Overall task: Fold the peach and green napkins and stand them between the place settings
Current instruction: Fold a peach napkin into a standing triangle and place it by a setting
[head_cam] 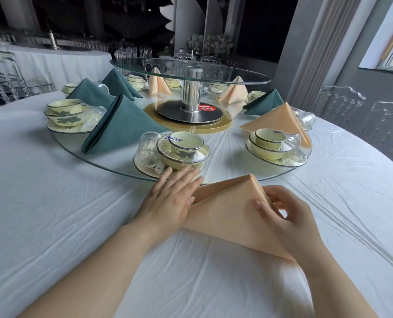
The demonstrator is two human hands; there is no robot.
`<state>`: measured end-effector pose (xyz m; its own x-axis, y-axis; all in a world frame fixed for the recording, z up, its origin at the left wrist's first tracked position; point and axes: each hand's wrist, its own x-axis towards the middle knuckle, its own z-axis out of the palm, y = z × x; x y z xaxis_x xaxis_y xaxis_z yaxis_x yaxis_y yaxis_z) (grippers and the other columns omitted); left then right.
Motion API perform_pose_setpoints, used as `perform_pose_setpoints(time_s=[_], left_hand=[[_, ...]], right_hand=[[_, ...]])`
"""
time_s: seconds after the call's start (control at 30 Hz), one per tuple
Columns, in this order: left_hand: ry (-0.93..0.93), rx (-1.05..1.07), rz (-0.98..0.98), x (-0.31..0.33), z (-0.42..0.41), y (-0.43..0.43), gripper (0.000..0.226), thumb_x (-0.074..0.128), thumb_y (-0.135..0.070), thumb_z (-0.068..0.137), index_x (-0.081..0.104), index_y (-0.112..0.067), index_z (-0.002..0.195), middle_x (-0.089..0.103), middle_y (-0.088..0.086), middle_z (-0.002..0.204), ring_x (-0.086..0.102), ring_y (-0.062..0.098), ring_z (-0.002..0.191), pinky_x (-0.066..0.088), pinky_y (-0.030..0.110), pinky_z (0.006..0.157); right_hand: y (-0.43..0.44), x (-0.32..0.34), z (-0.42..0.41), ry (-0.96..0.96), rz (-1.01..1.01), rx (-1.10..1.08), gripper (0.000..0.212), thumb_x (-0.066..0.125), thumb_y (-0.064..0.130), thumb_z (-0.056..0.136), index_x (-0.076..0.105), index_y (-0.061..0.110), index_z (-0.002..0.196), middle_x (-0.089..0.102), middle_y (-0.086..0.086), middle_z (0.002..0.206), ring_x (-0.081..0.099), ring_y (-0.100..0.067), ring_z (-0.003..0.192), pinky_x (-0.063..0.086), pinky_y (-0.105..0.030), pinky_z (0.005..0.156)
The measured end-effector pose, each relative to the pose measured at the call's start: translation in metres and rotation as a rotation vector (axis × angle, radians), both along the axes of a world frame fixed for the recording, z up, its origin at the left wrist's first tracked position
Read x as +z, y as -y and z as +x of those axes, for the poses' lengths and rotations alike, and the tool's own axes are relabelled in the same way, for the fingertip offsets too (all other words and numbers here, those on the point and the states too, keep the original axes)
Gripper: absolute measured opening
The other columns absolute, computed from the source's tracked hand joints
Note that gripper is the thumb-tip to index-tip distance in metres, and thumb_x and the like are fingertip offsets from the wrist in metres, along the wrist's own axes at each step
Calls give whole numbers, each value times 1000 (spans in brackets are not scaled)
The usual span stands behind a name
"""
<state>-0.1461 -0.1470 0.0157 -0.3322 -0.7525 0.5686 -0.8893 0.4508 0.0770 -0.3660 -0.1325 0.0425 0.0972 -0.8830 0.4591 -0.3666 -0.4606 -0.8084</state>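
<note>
Step in hand: shaping fold on one peach napkin (227,210), not yet stood up. It's a triangle, apex pointing away from the person, lying on the white tablecloth (53,203) between the two hands.

- Left hand (170,203): fingers straight and together, flat against the napkin's left edge.
- Right hand (285,216): thumb and curled fingers pinch the right fold just below the apex.

Next move, my read: set the crease so the shape holds, then lift it and stand it on the glass ring (103,154). The likely slot is the open gap beyond the right fingertips. That gap sits between the near place setting (175,154), just past the left fingertips, and the right place setting (271,145). It calls for a light grip at the apex and a spread base, without bumping the clear cups (148,145).

Counts:
- Peach: 4 total, one in hand plus 3 standing peach napkins (280,120).
- Standing green napkins (122,125): 4.
- Settings: at least 6 visible. The far ones are partly hidden behind the raised glass turntable (236,72), so no firm total.
</note>
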Motion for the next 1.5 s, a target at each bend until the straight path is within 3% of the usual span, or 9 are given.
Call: perform_pose_setpoints(time_s=[0.2,0.37,0.7,0.8,0.9,1.03,1.27,1.37,1.5], left_hand=[[99,56,177,0,-2,-2,55,27,-30,82,60,-7,119,62,6,122,57,16,114,5,25,105],[141,216,334,2,-2,-4,101,-25,-46,54,5,-24,147,1,-11,155,-2,-1,140,-28,29,99],[15,271,296,4,7,-3,103,-24,-47,52,15,-29,146,17,-17,151,10,-4,138,-28,31,97],[-10,277,272,5,5,-3,103,-24,-46,52,17,-29,145,22,-16,150,14,-3,137,-27,31,98],[-20,283,247,3,2,-1,103,-24,-45,53,20,-28,145,27,-15,148,19,-2,136,-26,32,99],[25,278,235,3,0,0,102,-26,-42,52,14,-29,145,22,-16,150,14,-2,137,-27,38,95],[-59,192,210,0,9,2,78,3,-42,74,54,-19,127,57,-8,126,50,4,120,-23,34,103],[-81,175,56,-10,10,11,46,33,-33,76,71,-16,95,70,-7,88,68,8,84,3,38,104],[-48,171,-104,-21,8,16,38,44,-31,68,73,-17,88,69,-6,88,67,10,84,5,41,103]], right_hand=[[0,5,0,-67,8,-40,10,57,29,63,60,29,73,60,16,79,50,-4,69,37,-5,60],[6,25,-3,-284,-7,22,13,63,36,65,54,40,73,56,35,74,50,7,70,36,-5,63],[18,56,3,-504,-75,-62,48,67,10,77,31,26,51,32,6,49,40,0,49,30,-16,51],[17,77,-6,-451,-95,-135,31,64,29,73,44,14,55,37,2,52,39,-4,51,31,-14,51],[21,93,-7,-328,-181,-245,45,51,39,63,47,-6,66,37,-9,61,30,-6,55,26,-18,47],[49,92,16,-261,-191,-360,38,62,18,79,34,11,55,33,-2,55,26,-14,51,28,-17,50],[117,69,69,-199,-47,-474,36,54,19,86,31,18,59,37,3,60,38,-20,70,16,-29,54],[138,63,84,-169,25,-515,16,50,20,87,43,11,77,49,-6,80,47,-26,86,20,-26,59],[158,58,103,-129,103,-522,12,47,21,89,48,9,90,59,-12,106,51,-28,102,27,-27,68]])
